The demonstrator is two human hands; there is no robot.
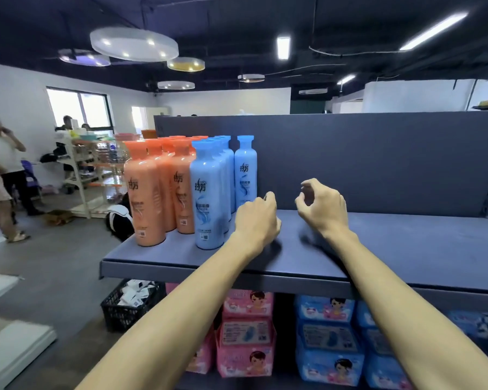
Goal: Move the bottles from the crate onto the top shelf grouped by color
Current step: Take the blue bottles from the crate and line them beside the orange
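Below both forearms, on the lower shelf, stand stacked pink packs (247,333) under the left arm and blue packs (327,333) under the right arm. Down and to the left of the left arm a black crate (130,308) sits on the floor, with small white items showing inside it.

Both arms reach over the front edge of the top shelf (392,249). The left hand (255,218) is seen from its back, just above the shelf board, its fingers curled in toward the palm; nothing shows in its grasp. The right hand (323,206) is raised beside it, a little apart, fingers bent in a loose curve with a gap between them and the thumb, and it is empty.

Just to the left of the left hand stand the blue bottles (207,198), upright in a row running toward the back, with one more blue bottle (245,170) right behind that hand's knuckles. Whether the hand touches the nearest one cannot be told. Farther left, touching the blue group, stand the orange bottles (145,192), also upright in rows.

Beyond both hands rises the shelf's dark back panel (378,159).
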